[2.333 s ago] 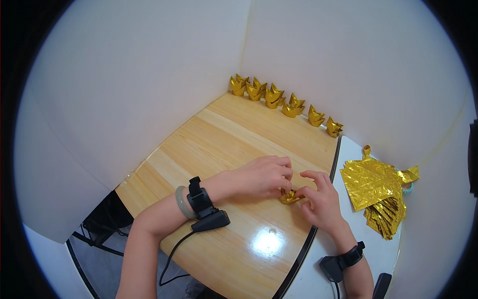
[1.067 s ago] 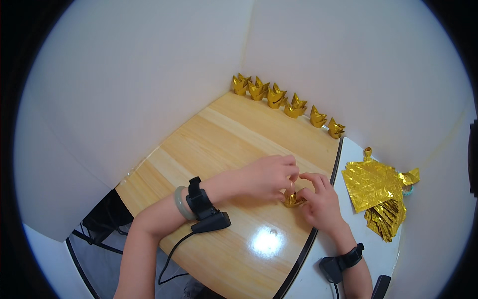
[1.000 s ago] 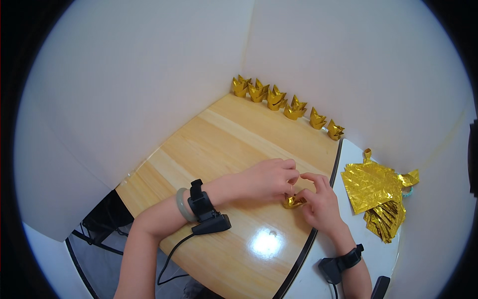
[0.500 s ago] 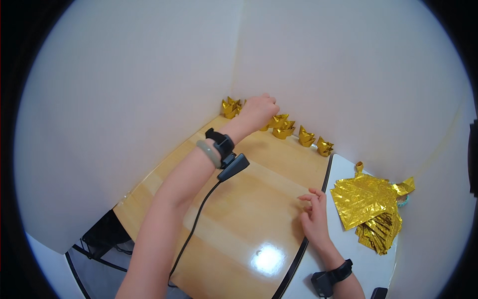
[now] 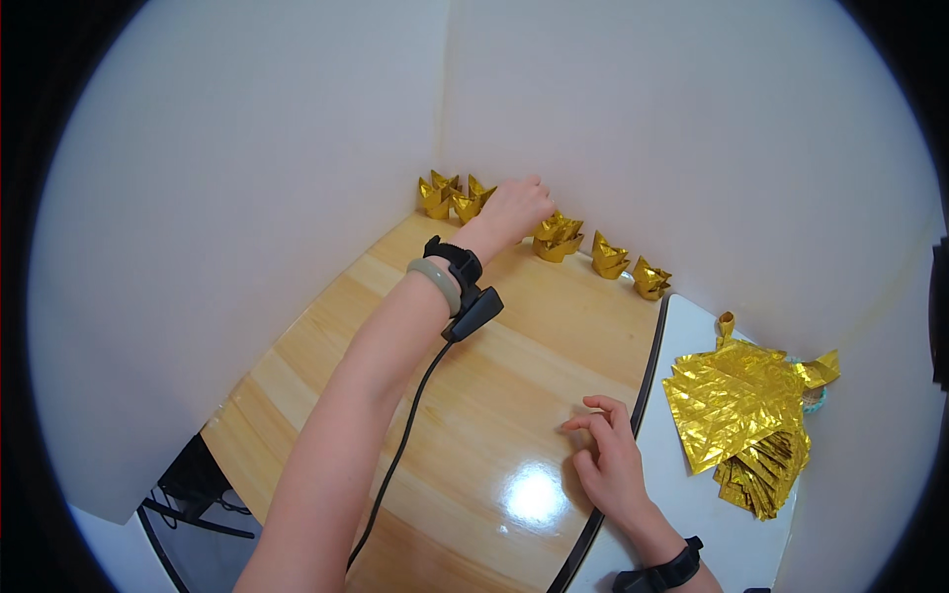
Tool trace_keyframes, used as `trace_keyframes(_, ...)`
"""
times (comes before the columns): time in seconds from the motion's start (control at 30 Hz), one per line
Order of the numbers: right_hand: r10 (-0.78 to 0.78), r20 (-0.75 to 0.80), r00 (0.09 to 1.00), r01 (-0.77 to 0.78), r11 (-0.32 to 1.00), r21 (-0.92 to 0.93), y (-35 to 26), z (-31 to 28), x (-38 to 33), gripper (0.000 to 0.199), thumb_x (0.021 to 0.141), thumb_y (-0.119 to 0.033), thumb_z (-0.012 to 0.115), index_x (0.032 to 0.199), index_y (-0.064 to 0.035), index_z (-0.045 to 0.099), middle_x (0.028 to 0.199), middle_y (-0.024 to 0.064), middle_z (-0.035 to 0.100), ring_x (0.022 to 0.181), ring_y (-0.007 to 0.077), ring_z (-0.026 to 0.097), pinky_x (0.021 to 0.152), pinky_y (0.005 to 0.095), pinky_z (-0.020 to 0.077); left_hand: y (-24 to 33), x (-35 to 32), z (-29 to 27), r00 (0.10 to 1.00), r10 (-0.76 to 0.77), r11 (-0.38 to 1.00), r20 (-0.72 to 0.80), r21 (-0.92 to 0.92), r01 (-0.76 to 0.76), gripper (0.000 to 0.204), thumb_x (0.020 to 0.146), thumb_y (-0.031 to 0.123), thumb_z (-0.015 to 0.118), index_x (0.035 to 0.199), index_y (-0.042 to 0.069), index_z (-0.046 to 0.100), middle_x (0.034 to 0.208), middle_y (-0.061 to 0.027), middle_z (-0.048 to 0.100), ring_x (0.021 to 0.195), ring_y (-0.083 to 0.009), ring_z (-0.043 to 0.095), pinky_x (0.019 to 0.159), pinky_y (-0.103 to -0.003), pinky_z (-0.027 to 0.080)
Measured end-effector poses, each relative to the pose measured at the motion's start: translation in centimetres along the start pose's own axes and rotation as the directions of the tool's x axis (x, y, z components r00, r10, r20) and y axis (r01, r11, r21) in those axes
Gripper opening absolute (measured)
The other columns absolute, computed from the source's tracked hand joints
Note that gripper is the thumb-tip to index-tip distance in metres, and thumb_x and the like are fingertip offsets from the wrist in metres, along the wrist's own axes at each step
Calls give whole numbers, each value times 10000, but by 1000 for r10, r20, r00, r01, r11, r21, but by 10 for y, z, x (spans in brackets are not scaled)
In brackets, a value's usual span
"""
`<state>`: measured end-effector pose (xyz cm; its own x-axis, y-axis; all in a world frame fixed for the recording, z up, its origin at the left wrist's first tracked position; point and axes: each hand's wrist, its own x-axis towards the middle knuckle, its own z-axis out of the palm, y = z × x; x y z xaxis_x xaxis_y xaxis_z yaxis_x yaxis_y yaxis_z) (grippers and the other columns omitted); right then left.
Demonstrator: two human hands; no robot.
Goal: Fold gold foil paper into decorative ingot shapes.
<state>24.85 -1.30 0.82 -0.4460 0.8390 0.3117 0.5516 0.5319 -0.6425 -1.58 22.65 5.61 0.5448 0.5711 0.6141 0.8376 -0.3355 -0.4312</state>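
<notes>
My left hand [image 5: 516, 210] reaches to the far end of the wooden table, its fingers curled down among a row of folded gold foil ingots. Whatever those fingers hold is hidden behind the hand. Left of it stand two ingots, one in the corner [image 5: 436, 195] and one partly behind my wrist [image 5: 472, 202]. Close to its right side, gold ingots [image 5: 559, 240] crowd together, and two more stand farther right, a pointed one [image 5: 610, 256] and the end one [image 5: 651, 279]. My right hand [image 5: 611, 457] hovers by the table's right edge, fingers loosely bent and apart, holding nothing.
On the white surface [image 5: 656, 474] to the right lies a fanned stack of gold foil sheets [image 5: 736, 405], a turquoise beaded ring partly behind it. Pale walls [image 5: 643, 128] close in the far side and left. A black cable [image 5: 400, 447] trails from my left wrist device.
My left hand has shifted slightly right along the row, uncovering more of the second ingot. My right hand has drawn a little nearer to me and left. The whole view has shifted slightly.
</notes>
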Motion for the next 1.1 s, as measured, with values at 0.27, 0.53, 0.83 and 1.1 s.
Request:
trace_keyframes(0.27, 24, 14, 1000, -24, 999, 25, -4, -2, 1, 337, 688, 50, 530, 990, -83, 596, 1197, 132, 482, 852, 254, 599, 667, 322, 500, 6, -6, 1, 1000, 28, 992, 3, -120, -27, 29, 686, 103, 652, 704, 125, 655, 740, 15, 598, 814, -188, 566, 623, -320, 512)
trace_keyframes(0.53, 56, 67, 996, -58, 998, 39, -5, 0, -1, 296, 699, 27, 539, 968, -77, 607, 1155, 122, 513, 894, 257, 590, 700, 319, 500, 8, -3, 1, 999, 51, 989, 10, -143, -49, 20, 673, 109, 665, 686, 116, 652, 743, 10, 596, 820, -191, 564, 619, -327, 508)
trace_keyframes(0.83, 53, 68, 996, -57, 997, 57, -4, 0, 0, 270, 702, 14, 544, 948, -67, 619, 1121, 124, 536, 996, 288, 565, 798, 335, 486, 8, -4, -6, 1000, 30, 979, -11, -202, -31, 37, 701, 79, 634, 707, 111, 650, 758, -31, 635, 885, -222, 601, 670, -352, 529)
trace_keyframes(1.1, 23, 52, 998, -25, 999, 29, -2, 1, 0, 231, 705, -4, 550, 910, -71, 632, 1099, 105, 554, 1017, 286, 550, 841, 357, 472, 58, -26, -26, 936, 230, 914, 267, -390, -114, 320, 801, 131, 568, 1115, 66, 573, 998, -89, 624, 733, -263, 633, 594, -390, 509)
